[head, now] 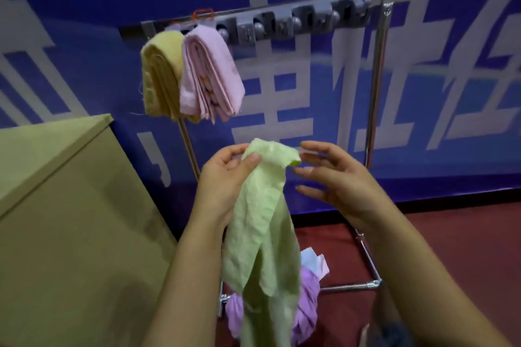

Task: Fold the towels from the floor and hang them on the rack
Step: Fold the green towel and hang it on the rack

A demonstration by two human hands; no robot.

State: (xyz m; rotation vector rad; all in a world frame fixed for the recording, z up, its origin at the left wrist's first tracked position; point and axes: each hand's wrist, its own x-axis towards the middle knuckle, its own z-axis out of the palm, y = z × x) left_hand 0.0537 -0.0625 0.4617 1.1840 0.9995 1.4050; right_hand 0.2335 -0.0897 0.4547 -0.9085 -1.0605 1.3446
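- The green towel (262,222) hangs in the lower middle of the frame. It is held up by its top edge, I think so that it falls straight and its corners can be found before folding.
- The left hand (222,186) pinches the top edge between thumb and curled fingers, so it carries all the cloth.
- The right hand (335,186) is just right of the top corner with fingers spread and nearly straight. It grips nothing. Whether a fingertip touches the cloth, I cannot tell.
- The rack (377,87) stands behind, in the upper middle. 2 folded towels already hang at its left end: a yellow towel (160,79) and a pink towel (208,73), touching each other.
- The rest of the bar, to the right, carries grey clips (282,27).
- A purple towel (307,307) and a pale cloth (313,260) lie on the red floor (451,248), at the bottom, partly hidden by the green one.
- A tan box (70,220) fills the left side and stands close to the rack's left post.
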